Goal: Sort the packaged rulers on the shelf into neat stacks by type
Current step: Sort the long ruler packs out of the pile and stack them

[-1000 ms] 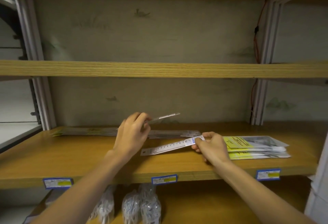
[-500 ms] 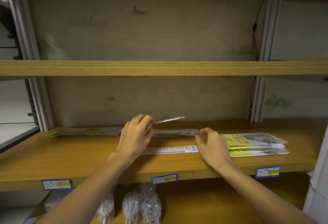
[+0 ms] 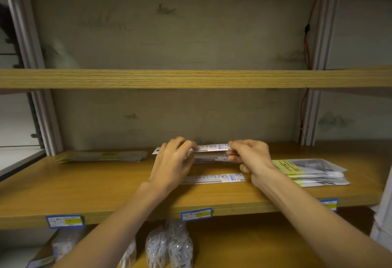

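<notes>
Both hands held 1 packaged ruler (image 3: 213,147) by its ends above a ruler stack (image 3: 212,158) on the shelf (image 3: 106,183): left hand (image 3: 172,161) and right hand (image 3: 252,157) fingers curled on it. Another ruler (image 3: 214,178) lay nearer.

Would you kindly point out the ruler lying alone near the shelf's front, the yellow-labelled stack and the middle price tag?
lone ruler (image 3: 214,178): head view, on its printed scale.
yellow-labelled stack (image 3: 311,171): head view, on the top packet.
middle price tag (image 3: 196,214): head view, on its face.

Bare forearms, no sleeves, no jewellery
</notes>
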Demonstrator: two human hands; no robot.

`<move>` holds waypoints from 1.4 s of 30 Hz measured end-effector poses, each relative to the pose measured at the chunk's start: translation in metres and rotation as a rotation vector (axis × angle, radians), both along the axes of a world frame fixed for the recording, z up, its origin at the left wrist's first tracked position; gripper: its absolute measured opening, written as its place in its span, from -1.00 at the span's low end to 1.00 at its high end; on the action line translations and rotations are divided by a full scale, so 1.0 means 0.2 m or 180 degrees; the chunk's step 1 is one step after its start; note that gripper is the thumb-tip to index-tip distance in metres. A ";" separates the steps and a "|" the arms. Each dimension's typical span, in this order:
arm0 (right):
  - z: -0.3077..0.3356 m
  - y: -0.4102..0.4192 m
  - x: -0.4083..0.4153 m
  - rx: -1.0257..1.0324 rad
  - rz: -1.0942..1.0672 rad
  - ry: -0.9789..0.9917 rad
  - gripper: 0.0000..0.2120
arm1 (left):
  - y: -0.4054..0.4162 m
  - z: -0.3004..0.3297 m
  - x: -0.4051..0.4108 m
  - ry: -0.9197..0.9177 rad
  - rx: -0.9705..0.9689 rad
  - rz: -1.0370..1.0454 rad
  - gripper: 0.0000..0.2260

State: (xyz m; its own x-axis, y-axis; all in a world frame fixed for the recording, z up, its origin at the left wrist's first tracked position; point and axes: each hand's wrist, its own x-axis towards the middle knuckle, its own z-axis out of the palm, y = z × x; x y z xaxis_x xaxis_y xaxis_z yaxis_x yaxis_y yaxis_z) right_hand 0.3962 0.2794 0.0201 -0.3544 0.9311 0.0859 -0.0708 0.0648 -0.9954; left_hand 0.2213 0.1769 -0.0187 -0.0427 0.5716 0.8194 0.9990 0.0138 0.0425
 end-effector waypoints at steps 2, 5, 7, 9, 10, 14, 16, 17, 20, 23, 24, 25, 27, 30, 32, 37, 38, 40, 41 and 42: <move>-0.01 0.02 0.00 0.0001 -0.0086 0.0020 -0.95 | 0.00 0.00 -0.01 0.0003 -0.0053 -0.0035 -0.72; -0.03 0.06 0.00 0.0098 -0.0313 -0.0089 -0.90 | -0.02 0.00 -0.02 -0.0024 -0.0023 -0.0008 -0.58; -0.05 0.08 0.00 0.0123 -0.0396 -0.0213 -0.89 | -0.03 0.01 -0.04 -0.0129 0.0091 0.0126 -0.55; -0.07 0.10 0.01 0.0180 -0.0406 -0.0396 -0.89 | -0.04 0.01 -0.07 -0.0285 0.0127 0.0297 -0.56; -0.09 0.10 0.01 0.0227 -0.0384 -0.0473 -0.90 | -0.05 0.02 -0.09 -0.0331 0.0122 0.0372 -0.58; -0.13 0.09 0.02 0.0422 -0.0245 -0.0736 -0.96 | -0.06 0.02 -0.13 -0.0388 0.0146 0.0486 -0.60; -0.15 0.09 0.01 0.0522 -0.0183 -0.0859 -0.96 | -0.05 0.02 -0.15 -0.0377 0.0161 0.0472 -0.61; -0.16 0.09 0.01 0.0581 -0.0165 -0.0904 -0.96 | -0.05 0.02 -0.16 -0.0375 0.0161 0.0461 -0.61; -0.18 0.09 0.01 0.0816 -0.0152 -0.1091 -0.98 | -0.04 0.02 -0.17 -0.0388 0.0150 0.0443 -0.63; -0.20 0.11 0.01 0.1138 -0.0154 -0.1421 -0.97 | -0.02 0.01 -0.17 -0.0407 0.0125 0.0402 -0.66; -0.20 0.11 0.01 0.1280 -0.0166 -0.1581 -0.96 | -0.01 0.01 -0.17 -0.0418 0.0114 0.0384 -0.67; -0.20 0.11 0.01 0.1458 -0.0188 -0.1754 -0.94 | -0.01 0.01 -0.18 -0.0437 0.0094 0.0361 -0.68; -0.20 0.11 0.03 0.1881 -0.0214 -0.2080 -0.92 | 0.01 0.02 -0.18 -0.0476 0.0051 0.0308 -0.69; -0.20 0.12 0.04 0.2408 -0.0304 -0.2477 -0.90 | 0.05 0.03 -0.19 -0.0497 -0.0037 0.0252 -0.70; -0.20 0.13 0.04 0.2619 -0.0428 -0.2665 -0.89 | 0.08 0.03 -0.20 -0.0534 -0.0151 0.0231 -0.71; -0.16 0.17 0.02 0.2597 -0.0420 -0.2504 -0.87 | 0.18 0.04 -0.19 -0.0633 -0.0576 0.0125 -0.73; -0.15 0.18 0.01 0.2543 -0.0406 -0.2443 -0.88 | 0.20 0.05 -0.19 -0.0625 -0.0686 0.0092 -0.74; -0.12 0.20 0.00 0.2482 -0.0438 -0.2316 -0.87 | 0.24 0.04 -0.18 -0.0609 -0.0921 0.0058 -0.77; -0.11 0.21 0.00 0.2456 -0.0473 -0.2249 -0.86 | 0.26 0.04 -0.18 -0.0600 -0.1046 0.0054 -0.78; -0.10 0.22 -0.01 0.2420 -0.0508 -0.2196 -0.85 | 0.28 0.04 -0.18 -0.0597 -0.1174 0.0053 -0.78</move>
State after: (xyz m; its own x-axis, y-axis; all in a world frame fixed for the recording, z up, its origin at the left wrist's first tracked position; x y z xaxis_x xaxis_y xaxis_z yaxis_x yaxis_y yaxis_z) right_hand 0.3949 0.3238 0.0000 -0.4270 0.7566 0.4953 0.5633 0.6510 -0.5089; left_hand 0.1855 0.2319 -0.0110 -0.1835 0.8234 0.5370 0.9739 0.0781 0.2130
